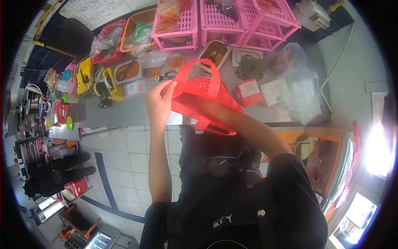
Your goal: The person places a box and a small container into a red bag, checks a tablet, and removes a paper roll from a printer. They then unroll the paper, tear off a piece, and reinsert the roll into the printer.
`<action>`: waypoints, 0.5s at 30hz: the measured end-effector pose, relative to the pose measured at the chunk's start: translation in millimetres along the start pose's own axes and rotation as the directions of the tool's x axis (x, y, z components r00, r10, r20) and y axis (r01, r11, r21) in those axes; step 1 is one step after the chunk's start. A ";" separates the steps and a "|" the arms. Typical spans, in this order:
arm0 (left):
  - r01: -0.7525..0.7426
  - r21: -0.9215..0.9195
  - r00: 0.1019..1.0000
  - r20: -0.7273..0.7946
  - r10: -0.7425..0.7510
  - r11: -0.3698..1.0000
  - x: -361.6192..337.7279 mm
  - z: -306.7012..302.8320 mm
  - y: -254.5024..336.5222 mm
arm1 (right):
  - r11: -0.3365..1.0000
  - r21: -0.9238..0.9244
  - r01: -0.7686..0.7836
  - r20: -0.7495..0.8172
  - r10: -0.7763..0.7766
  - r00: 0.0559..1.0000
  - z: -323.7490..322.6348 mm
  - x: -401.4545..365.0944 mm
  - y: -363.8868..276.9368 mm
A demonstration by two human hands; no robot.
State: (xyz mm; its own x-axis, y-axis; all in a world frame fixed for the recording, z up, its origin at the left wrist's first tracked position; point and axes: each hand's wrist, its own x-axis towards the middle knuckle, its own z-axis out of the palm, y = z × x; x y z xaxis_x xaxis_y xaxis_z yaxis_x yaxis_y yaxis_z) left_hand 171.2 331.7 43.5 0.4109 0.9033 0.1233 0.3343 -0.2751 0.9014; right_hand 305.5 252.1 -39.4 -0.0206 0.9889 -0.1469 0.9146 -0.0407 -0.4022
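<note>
A red fabric tote bag (192, 85) with white lettering is held up over the front edge of the steel counter (103, 114). My left hand (159, 99) pinches the bag's rim at its left side, by the base of a handle. My right hand (209, 108) reaches into the open mouth of the bag, and its fingers are hidden inside. One handle loops upward at the far side; the other hangs on the near side. Close behind the bag lie scissors (168, 76) and a metal tray (214, 56) of brown contents.
Pink plastic baskets (176, 31) line the back of the counter. A red box (248, 93), a white box (273, 92) and clear plastic bags (304, 97) sit to the right. Yellow tape dispensers (114, 89) stand on the left. Another person in dark clothing (54, 174) is at far left.
</note>
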 end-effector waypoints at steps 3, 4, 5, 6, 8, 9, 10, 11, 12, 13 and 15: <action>0.034 -0.030 0.998 0.045 -0.033 0.999 -4.9 1.6 -6.2 | 0.970 0.142 0.199 -0.013 -0.199 0.980 -35.3 -52.1 -2.9; 0.021 -0.011 0.999 0.047 -0.020 1.000 -7.7 -0.1 -8.6 | 0.925 0.240 0.295 -0.035 -0.296 0.955 -56.7 -70.4 -2.5; 0.007 0.010 0.999 0.048 -0.007 1.000 -10.6 -2.5 -10.4 | 0.853 0.381 0.356 -0.053 -0.365 0.930 -87.9 -89.8 1.1; -0.006 0.034 0.999 0.055 0.004 0.999 -13.7 -3.7 -11.8 | 0.770 0.610 0.188 0.088 -0.302 0.949 -133.0 -105.4 6.2; 0.001 -0.037 0.999 0.045 0.000 0.999 -17.3 -2.4 -13.2 | 0.722 0.688 -0.079 0.180 -0.064 0.982 -161.0 -125.4 44.9; 0.003 -0.069 0.999 0.046 0.000 0.998 -19.5 -1.4 -12.3 | 0.832 0.541 -0.121 0.095 0.082 0.992 -150.6 -131.0 69.4; -0.005 -0.058 0.999 0.043 0.008 0.998 -19.1 -0.3 -5.2 | 0.897 0.389 -0.211 0.007 0.226 0.974 -140.2 -136.5 94.1; 0.010 -0.086 1.000 0.030 -0.008 0.996 -18.7 4.3 -4.6 | 0.949 0.158 -0.271 -0.099 0.289 0.952 -123.6 -141.7 114.7; 0.021 -0.116 1.000 0.016 -0.020 0.993 -16.3 9.8 -4.5 | 0.958 0.049 -0.282 -0.105 0.285 0.953 -97.6 -145.6 135.4; 0.033 -0.145 0.999 0.004 -0.033 0.989 -13.4 14.7 -3.5 | 0.955 -0.060 -0.290 -0.110 0.283 0.953 -66.3 -148.6 154.6; -0.007 -0.182 1.000 0.000 0.007 0.983 -6.0 23.5 0.1 | 0.946 -0.123 -0.301 -0.176 0.278 0.944 -40.3 -144.3 167.7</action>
State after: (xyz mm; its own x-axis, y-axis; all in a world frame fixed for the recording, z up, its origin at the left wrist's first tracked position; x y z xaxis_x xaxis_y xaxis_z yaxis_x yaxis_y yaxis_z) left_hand 188.7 318.5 33.1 0.4135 0.9013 0.1293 0.1720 -0.2168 0.9609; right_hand 478.1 108.3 -49.2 0.3059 0.9477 -0.0914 0.9208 -0.3189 -0.2248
